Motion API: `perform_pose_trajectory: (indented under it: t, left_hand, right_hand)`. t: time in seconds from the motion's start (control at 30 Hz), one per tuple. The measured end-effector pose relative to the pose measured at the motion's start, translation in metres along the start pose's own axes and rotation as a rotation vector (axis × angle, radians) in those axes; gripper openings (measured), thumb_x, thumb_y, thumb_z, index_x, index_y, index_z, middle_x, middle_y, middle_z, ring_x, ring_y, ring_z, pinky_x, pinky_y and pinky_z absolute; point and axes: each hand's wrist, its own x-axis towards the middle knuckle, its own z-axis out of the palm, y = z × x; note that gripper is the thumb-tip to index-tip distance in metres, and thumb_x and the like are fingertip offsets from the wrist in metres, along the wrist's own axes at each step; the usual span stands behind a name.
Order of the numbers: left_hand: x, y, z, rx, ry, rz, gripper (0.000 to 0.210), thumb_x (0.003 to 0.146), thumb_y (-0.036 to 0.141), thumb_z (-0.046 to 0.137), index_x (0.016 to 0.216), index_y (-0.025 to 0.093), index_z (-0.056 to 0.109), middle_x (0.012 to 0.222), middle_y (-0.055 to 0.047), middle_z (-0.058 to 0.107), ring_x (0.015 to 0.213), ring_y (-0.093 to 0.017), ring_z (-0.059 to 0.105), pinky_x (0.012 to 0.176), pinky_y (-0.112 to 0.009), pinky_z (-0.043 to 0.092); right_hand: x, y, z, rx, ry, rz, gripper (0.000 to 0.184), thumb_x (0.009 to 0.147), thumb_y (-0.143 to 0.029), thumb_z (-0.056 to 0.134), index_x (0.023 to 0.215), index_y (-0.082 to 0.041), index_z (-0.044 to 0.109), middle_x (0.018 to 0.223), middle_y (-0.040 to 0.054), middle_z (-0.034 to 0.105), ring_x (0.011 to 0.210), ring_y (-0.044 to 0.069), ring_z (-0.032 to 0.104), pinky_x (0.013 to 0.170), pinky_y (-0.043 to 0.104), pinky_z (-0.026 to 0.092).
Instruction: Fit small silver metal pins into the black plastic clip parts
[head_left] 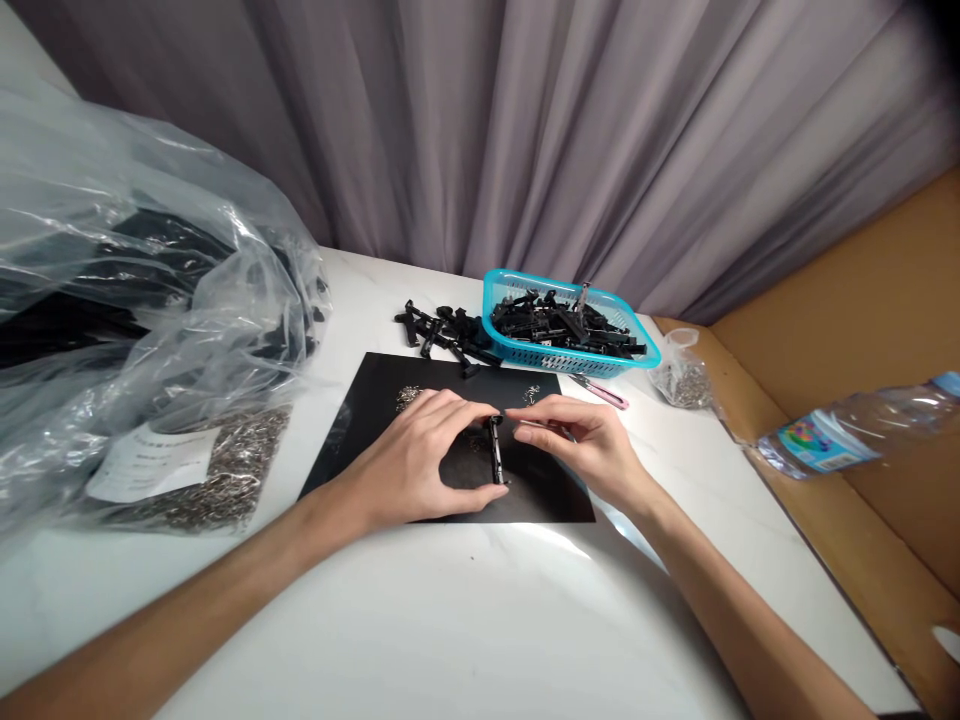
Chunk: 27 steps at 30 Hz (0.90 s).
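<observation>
Between the thumb and forefinger of my left hand (409,455) is a narrow black plastic part (496,452), gripped by its two ends and standing lengthwise over a black mat (352,430). My right hand (581,435) is closed in a pinch, its fingertips close to the part's upper end. Whatever those fingers hold is too small to make out. Partly behind my left hand lies a small pile of metal pieces (407,398) on the mat. Another little heap of shiny pieces (532,394) sits beyond my right hand.
A blue basket (652,350) full of black parts stands behind the mat, with loose black parts (442,335) beside it. A pink-handled cutter (604,393) lies in front. Left are plastic bags (247,270) and bagged metal pieces (240,470); right, a small bag (684,383) and bottle (877,425).
</observation>
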Motion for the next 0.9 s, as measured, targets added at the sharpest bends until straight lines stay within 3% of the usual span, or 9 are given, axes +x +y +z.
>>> perform_pose_trajectory:
  t: [0.13,0.27,0.53,0.7,0.9]
  left_hand:
    - [0.0007,0.0,0.001,0.003,-0.003,0.012,0.059,0.081,0.053,0.077,0.128,0.021,0.06,0.112,-0.009,0.069,0.106,-0.03,0.062,0.096,-0.045,0.048]
    - [0.0009,0.0002,0.0016,-0.001,-0.005,0.011,0.06,0.081,0.053,0.077,0.129,0.02,0.059,0.113,-0.009,0.069,0.108,-0.03,0.063,0.097,-0.045,0.048]
    - [0.0,0.0008,0.0007,-0.004,0.025,0.032,0.061,0.082,0.052,0.077,0.13,0.019,0.059,0.114,-0.009,0.07,0.107,-0.029,0.063,0.095,-0.044,0.047]
    - [0.0017,0.0009,0.0009,-0.009,0.028,0.048,0.059,0.082,0.049,0.078,0.128,0.017,0.059,0.112,-0.008,0.07,0.105,-0.028,0.063,0.095,-0.043,0.047]
    - [0.0001,0.0005,0.0019,0.001,0.03,0.05,0.061,0.081,0.05,0.079,0.127,0.014,0.061,0.111,-0.009,0.069,0.104,-0.028,0.063,0.095,-0.043,0.047]
  right_hand:
    - [-0.001,-0.0028,0.0021,0.061,0.064,0.042,0.024,0.082,-0.037,0.086,0.099,-0.022,0.077,0.089,0.0031,0.078,0.08,0.018,0.073,0.066,0.028,0.056]
    - [-0.0029,-0.0053,0.0032,0.08,0.064,0.025,0.025,0.083,-0.037,0.085,0.097,-0.022,0.071,0.09,0.0043,0.08,0.083,0.02,0.076,0.065,0.028,0.055]
    - [-0.0055,-0.0096,0.0003,-0.216,0.08,-0.207,0.004,0.092,-0.029,0.078,0.092,-0.025,0.078,0.089,0.0032,0.077,0.074,0.018,0.065,0.058,0.031,0.049]
    - [-0.0037,-0.0073,-0.0001,-0.226,0.045,-0.284,0.003,0.094,-0.024,0.076,0.094,-0.025,0.079,0.09,0.0025,0.079,0.079,0.019,0.066,0.065,0.033,0.05]
    - [-0.0033,-0.0048,-0.0003,-0.178,0.036,-0.208,0.009,0.095,-0.023,0.075,0.1,-0.026,0.081,0.096,0.0028,0.08,0.082,0.019,0.066,0.063,0.032,0.049]
